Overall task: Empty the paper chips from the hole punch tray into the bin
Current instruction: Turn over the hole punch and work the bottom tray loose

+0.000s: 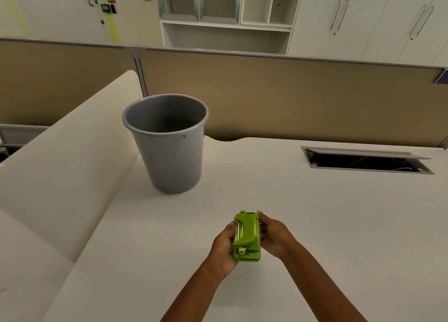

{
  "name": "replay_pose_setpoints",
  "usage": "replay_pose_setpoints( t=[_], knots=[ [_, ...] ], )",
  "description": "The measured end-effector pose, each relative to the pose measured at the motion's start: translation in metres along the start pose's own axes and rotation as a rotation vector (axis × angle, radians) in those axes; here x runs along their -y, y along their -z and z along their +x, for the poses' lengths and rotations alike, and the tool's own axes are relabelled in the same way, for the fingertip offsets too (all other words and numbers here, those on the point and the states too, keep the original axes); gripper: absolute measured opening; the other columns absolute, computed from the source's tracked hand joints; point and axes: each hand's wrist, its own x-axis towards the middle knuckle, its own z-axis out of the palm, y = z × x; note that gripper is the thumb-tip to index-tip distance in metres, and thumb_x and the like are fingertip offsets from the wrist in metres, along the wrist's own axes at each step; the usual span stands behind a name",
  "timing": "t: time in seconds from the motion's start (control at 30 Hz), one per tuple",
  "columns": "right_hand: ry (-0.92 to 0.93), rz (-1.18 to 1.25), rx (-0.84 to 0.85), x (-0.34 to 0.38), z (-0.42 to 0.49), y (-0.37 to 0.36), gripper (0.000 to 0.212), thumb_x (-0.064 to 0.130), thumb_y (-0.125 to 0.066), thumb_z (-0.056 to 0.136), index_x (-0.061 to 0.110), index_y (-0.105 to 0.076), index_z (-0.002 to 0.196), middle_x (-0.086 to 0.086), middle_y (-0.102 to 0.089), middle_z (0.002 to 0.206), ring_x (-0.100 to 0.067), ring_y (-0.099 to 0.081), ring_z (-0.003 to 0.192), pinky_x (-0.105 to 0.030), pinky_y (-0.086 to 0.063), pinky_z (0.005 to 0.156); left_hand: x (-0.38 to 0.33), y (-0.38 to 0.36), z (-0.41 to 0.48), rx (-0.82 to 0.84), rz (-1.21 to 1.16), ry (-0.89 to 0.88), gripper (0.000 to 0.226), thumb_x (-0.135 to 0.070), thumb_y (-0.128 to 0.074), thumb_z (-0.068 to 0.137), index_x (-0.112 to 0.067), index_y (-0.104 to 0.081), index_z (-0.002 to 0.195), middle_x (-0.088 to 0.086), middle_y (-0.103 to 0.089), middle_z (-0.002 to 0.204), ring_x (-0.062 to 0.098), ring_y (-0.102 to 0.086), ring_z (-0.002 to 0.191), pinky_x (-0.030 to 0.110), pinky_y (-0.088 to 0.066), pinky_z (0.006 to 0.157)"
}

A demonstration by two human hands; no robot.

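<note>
Spanning most of the view, the desk (315, 212) carried a grey bin (169, 149) upright near its far left corner, mouth open. A cable hatch (366, 160) lay open toward the far right edge. Near the front edge, the left hand (224, 246) and right hand (275, 237) clasped a green punch (246, 237) between them, well apart from the bin.

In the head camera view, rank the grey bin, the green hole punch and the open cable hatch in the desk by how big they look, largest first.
1. Grey bin, clearly the largest.
2. Cable hatch, long but thin; it lies farther back, so its true size is unsure.
3. Green hole punch, smallest though nearest, held between the left hand and right hand.
</note>
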Motion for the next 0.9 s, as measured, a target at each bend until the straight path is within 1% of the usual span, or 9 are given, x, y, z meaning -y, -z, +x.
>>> replay_pose_setpoints(
  t=[0.1,0.2,0.3,0.47,0.57,0.67,0.73,0.8,0.9],
  knots=[
    [-0.049,0.057,0.003,0.000,0.000,0.003,0.033,0.022,-0.043,0.096,0.005,-0.056,0.071,0.000,-0.056,0.032,-0.011,-0.055,0.028,-0.019,-0.048,0.035,0.001,0.000,-0.002,0.028,-0.032,0.022,0.031,-0.023,-0.035,0.099,-0.012,-0.063,0.094,0.011,-0.075,0.065,0.021,-0.072,0.055,0.028,-0.059,0.050],
    [-0.006,-0.025,-0.018,-0.002,0.001,0.004,0.031,0.021,-0.044,0.096,0.005,-0.057,0.073,-0.007,-0.058,0.056,-0.018,-0.056,0.050,-0.029,-0.048,0.048,0.002,-0.001,-0.003,0.036,-0.048,0.059,0.031,-0.026,-0.037,0.098,-0.011,-0.064,0.096,0.014,-0.073,0.077,0.028,-0.068,0.071,0.035,-0.057,0.062],
    [0.199,-0.232,-0.140,-0.006,0.001,-0.001,0.021,0.018,-0.043,0.095,0.007,-0.060,0.088,-0.006,-0.058,0.084,-0.019,-0.055,0.072,-0.026,-0.043,0.057,0.003,-0.004,-0.004,0.039,-0.067,0.094,0.033,-0.029,-0.035,0.098,-0.010,-0.062,0.101,0.017,-0.066,0.091,0.030,-0.064,0.073,0.036,-0.058,0.058],
    [0.524,-0.595,-0.341,-0.014,-0.012,-0.006,0.031,0.030,-0.044,0.095,0.007,-0.063,0.105,-0.012,-0.061,0.109,-0.026,-0.057,0.105,-0.037,-0.048,0.088,0.004,-0.008,-0.001,0.071,-0.119,0.127,0.040,-0.032,-0.034,0.098,-0.006,-0.063,0.100,0.016,-0.073,0.077,0.027,-0.072,0.060,0.034,-0.059,0.058],
    [0.623,-0.642,-0.332,-0.012,-0.024,-0.009,0.029,0.030,-0.046,0.094,0.009,-0.065,0.097,-0.012,-0.064,0.105,-0.025,-0.058,0.101,-0.039,-0.050,0.089,0.003,-0.007,0.000,0.101,-0.147,0.122,0.043,-0.033,-0.032,0.098,-0.005,-0.064,0.098,0.016,-0.075,0.075,0.028,-0.073,0.062,0.037,-0.059,0.058],
    [0.567,-0.683,-0.241,-0.009,-0.030,-0.011,0.018,0.028,-0.051,0.091,0.017,-0.060,0.102,-0.002,-0.064,0.093,-0.006,-0.058,0.077,-0.015,-0.044,0.062,0.005,-0.005,0.002,0.103,-0.153,0.122,0.045,-0.035,-0.029,0.099,-0.006,-0.064,0.099,0.016,-0.075,0.078,0.028,-0.072,0.070,0.037,-0.058,0.063],
    [0.492,-0.749,-0.208,-0.007,-0.029,-0.012,0.025,0.024,-0.054,0.089,0.016,-0.057,0.113,0.000,-0.061,0.091,-0.007,-0.055,0.075,-0.012,-0.039,0.057,0.005,-0.004,0.003,0.088,-0.161,0.122,0.045,-0.036,-0.026,0.099,-0.009,-0.062,0.104,0.016,-0.072,0.087,0.029,-0.066,0.080,0.038,-0.056,0.069],
    [0.460,-0.769,-0.201,-0.005,-0.028,-0.012,0.029,0.019,-0.055,0.088,0.013,-0.058,0.116,-0.007,-0.064,0.103,-0.013,-0.056,0.086,-0.019,-0.043,0.067,0.005,-0.004,0.004,0.070,-0.166,0.116,0.045,-0.037,-0.024,0.100,-0.011,-0.060,0.109,0.016,-0.067,0.095,0.028,-0.063,0.084,0.038,-0.054,0.069],
    [0.455,-0.708,-0.181,-0.002,-0.030,-0.012,0.027,0.014,-0.058,0.086,0.007,-0.063,0.112,-0.012,-0.067,0.112,-0.021,-0.061,0.098,-0.029,-0.048,0.082,0.005,-0.004,0.002,0.071,-0.189,0.116,0.045,-0.037,-0.025,0.100,-0.009,-0.060,0.106,0.016,-0.069,0.086,0.029,-0.071,0.069,0.038,-0.058,0.056]
  ],
)
